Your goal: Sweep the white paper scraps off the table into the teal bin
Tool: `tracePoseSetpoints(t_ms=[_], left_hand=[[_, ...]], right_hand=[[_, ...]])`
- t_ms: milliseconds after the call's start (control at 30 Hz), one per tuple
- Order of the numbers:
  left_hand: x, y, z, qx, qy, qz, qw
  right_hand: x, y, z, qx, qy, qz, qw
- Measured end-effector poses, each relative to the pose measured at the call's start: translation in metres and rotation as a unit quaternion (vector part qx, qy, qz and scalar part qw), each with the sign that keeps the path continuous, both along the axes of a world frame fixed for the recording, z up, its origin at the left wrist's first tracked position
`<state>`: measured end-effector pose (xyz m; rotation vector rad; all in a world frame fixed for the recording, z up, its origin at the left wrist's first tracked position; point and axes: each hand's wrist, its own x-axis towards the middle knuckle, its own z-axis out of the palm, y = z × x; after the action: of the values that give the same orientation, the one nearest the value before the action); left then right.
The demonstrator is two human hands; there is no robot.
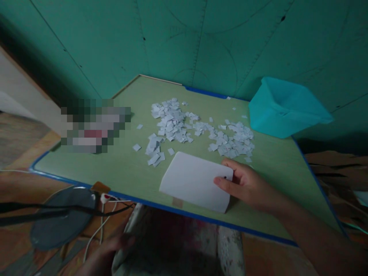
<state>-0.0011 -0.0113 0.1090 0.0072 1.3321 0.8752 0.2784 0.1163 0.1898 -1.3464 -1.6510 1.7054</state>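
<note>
My right hand (241, 184) pinches the right end of a flat white card (195, 178), thumb on top and fingers curled behind it. The card has rounded corners and a small dark spot near my thumb. It is tilted over the front part of the pale green table (120, 168). Just beyond it lie small white paper pieces, a larger heap (171, 120) at the left and another (234, 140) at the right, with loose bits between. My left hand (117, 243) is low at the left, below the table edge, dim and blurred; its fingers cannot be made out.
A turquoise bin-shaped container (276, 115) stands at the table's back right corner. A pixelated object (97, 130) sits at the left. Behind rises a green wall (184, 42). Below the front edge are a grey round lid-like disc (63, 218) and white cables (100, 226).
</note>
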Motion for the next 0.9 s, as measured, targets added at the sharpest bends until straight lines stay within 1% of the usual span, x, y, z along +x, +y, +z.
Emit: tracePoseSetpoints(t_ms=[100, 267, 467, 533, 600, 667, 700, 733, 800, 867, 900], left_hand=[[-0.001, 0.000, 0.000, 0.010, -0.025, -0.035, 0.999], [-0.006, -0.002, -0.008, 0.029, -0.002, -0.055, 0.998], [-0.010, -0.005, -0.011, 0.041, -0.029, -0.073, 0.996], [-0.010, -0.006, -0.013, 0.041, -0.028, -0.084, 0.995], [-0.010, -0.005, -0.016, 0.041, -0.027, -0.086, 0.995], [-0.009, -0.003, -0.018, 0.037, -0.030, -0.079, 0.996], [-0.008, -0.001, -0.018, 0.038, -0.027, -0.074, 0.996], [-0.007, 0.001, -0.018, 0.039, -0.021, -0.070, 0.997], [-0.001, 0.007, -0.017, 0.041, -0.007, -0.059, 0.997], [0.005, 0.011, -0.017, 0.056, -0.023, -0.040, 0.997], [0.006, 0.012, -0.018, 0.057, -0.036, -0.034, 0.997]], right_hand=[[0.001, -0.002, -0.001, 0.005, -0.027, 0.026, 0.999], [0.002, -0.006, 0.003, 0.020, -0.045, 0.059, 0.997], [0.001, -0.014, 0.011, 0.082, -0.083, 0.112, 0.987], [0.003, -0.014, 0.013, 0.100, -0.078, 0.105, 0.986], [0.007, -0.010, 0.013, 0.109, -0.052, 0.059, 0.991], [0.015, -0.003, 0.013, 0.130, -0.022, -0.028, 0.991], [0.020, 0.002, 0.012, 0.153, -0.011, -0.085, 0.984], [0.026, 0.008, 0.012, 0.183, -0.004, -0.144, 0.972], [0.042, 0.019, 0.012, 0.258, -0.016, -0.253, 0.932], [0.060, 0.027, 0.015, 0.325, -0.061, -0.326, 0.886], [0.068, 0.030, 0.017, 0.349, -0.091, -0.347, 0.866]])
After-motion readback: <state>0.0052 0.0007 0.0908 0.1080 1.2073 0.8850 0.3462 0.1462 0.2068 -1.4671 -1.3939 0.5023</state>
